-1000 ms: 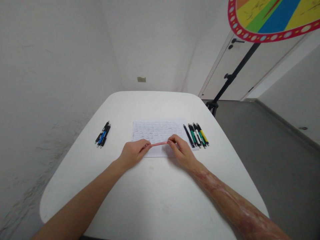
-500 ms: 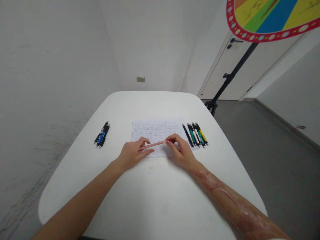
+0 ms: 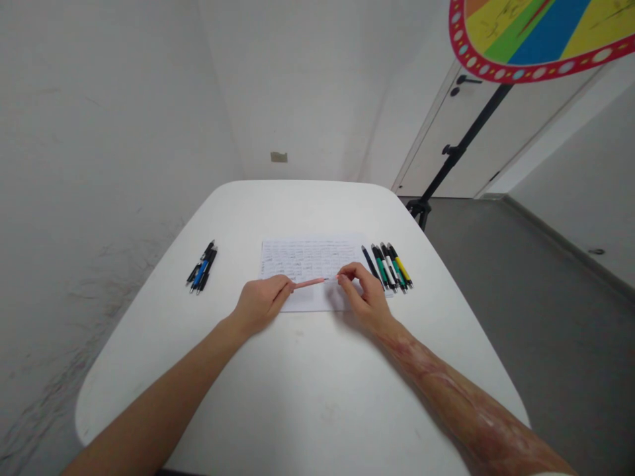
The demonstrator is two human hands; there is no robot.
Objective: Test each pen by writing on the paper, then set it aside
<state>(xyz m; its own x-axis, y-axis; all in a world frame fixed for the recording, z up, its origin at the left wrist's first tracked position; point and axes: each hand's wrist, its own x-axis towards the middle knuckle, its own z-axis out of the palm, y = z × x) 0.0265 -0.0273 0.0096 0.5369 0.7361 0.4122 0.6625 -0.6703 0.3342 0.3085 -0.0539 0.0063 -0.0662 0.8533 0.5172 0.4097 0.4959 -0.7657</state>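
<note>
My left hand [image 3: 262, 305] is closed around the rear part of a slim pink pen [image 3: 308, 283], which points right, over a sheet of handwritten paper [image 3: 317, 252]. A thin pale rod [image 3: 331, 279] shows between the front end of the pen's barrel and my right hand [image 3: 366, 295]. With thumb and forefinger my right hand pinches a small pinkish end piece at that rod; its exact shape is mostly hidden by the fingers. Both hands are just above the near part of the paper.
Several pens [image 3: 394, 268] with black, green, white and yellow parts lie side by side right of the paper. A small group of black and blue pens [image 3: 202, 268] lies at the left of the white table [image 3: 307, 208]. A coloured wheel [image 3: 536, 39] on a stand is beyond, right.
The fingers of my left hand have closed firmly round the pen. My right hand has moved slightly right, and a gap with a thin rod now shows at the pen's front.
</note>
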